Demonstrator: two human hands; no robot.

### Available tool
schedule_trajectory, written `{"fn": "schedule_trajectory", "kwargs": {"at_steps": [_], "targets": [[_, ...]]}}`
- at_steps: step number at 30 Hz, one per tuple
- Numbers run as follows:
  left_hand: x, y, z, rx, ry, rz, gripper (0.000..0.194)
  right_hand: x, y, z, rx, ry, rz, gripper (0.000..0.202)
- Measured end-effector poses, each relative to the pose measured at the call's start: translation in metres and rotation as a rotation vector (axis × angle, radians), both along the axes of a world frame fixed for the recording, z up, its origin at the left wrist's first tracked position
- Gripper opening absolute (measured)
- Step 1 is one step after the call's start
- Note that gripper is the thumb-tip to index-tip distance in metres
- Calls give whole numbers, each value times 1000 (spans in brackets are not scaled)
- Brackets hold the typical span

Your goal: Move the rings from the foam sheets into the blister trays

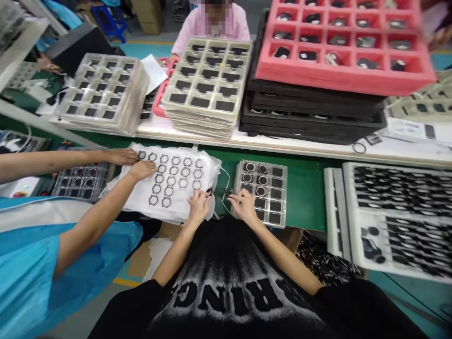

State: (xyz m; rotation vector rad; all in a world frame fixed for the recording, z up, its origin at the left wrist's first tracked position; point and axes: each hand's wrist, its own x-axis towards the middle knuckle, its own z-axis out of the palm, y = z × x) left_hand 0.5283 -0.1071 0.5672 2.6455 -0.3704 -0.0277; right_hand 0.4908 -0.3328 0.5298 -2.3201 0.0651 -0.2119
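Observation:
Over the right edge of a white sheet (190, 207), my left hand (198, 205) pinches a small dark piece (209, 191) between thumb and fingertips. My right hand (243, 203) is closed on a small black piece (229, 192), held just left of a transparent compartment tray (285, 197). Both pieces are too small to name; a gap separates them. Rows of thin dark rings with lugs, like watch bezels (165, 201), lie on the sheet. Several round rings (261, 190) sit in the tray's left and middle columns. A thin white cord (228, 176) curves between sheet and tray.
A co-worker's hands (141, 169) rest on the sheet's left part. Stacked trays (201, 120), black trays (310, 125) and a pink foam tray (346, 80) stand on the shelf ahead. At right lies a white tray (374, 268) of dark parts. Another person (212, 23) sits opposite.

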Motion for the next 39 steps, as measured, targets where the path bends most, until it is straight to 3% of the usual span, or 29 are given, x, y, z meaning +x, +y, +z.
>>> {"fn": "schedule_trajectory", "kwargs": {"at_steps": [5, 8, 11, 14, 17, 22, 25, 29, 34, 39], "targets": [[16, -83, -9, 118, -86, -461, 23, -51, -85, -12, -227, 50, -179, 30], [37, -124, -16, 214, -61, -652, 25, -61, -111, -19, -292, 106, -125, 29], [56, -150, -22, 278, 5, -746, 26, -58, -120, -25, -347, 166, -19, 28], [64, -160, -20, 326, 62, -729, 24, -52, -122, -28, -348, 235, 34, 27], [58, -161, -15, 349, 64, -654, 27, -54, -125, -26, -293, 244, 59, 29], [22, -149, -11, 331, -7, -487, 32, -79, -131, -19, -308, 137, 93, 32], [-5, -140, -15, 354, 4, -518, 30, -90, -133, -18, -330, 157, 180, 31], [-26, -141, -22, 451, 61, -524, 31, -83, -137, -21, -366, 219, 318, 27], [-32, -154, -23, 472, 97, -388, 33, -68, -141, -22, -388, 270, 519, 28], [-35, -158, -19, 448, 113, -344, 31, -75, -141, -23, -396, 231, 512, 29]]}}
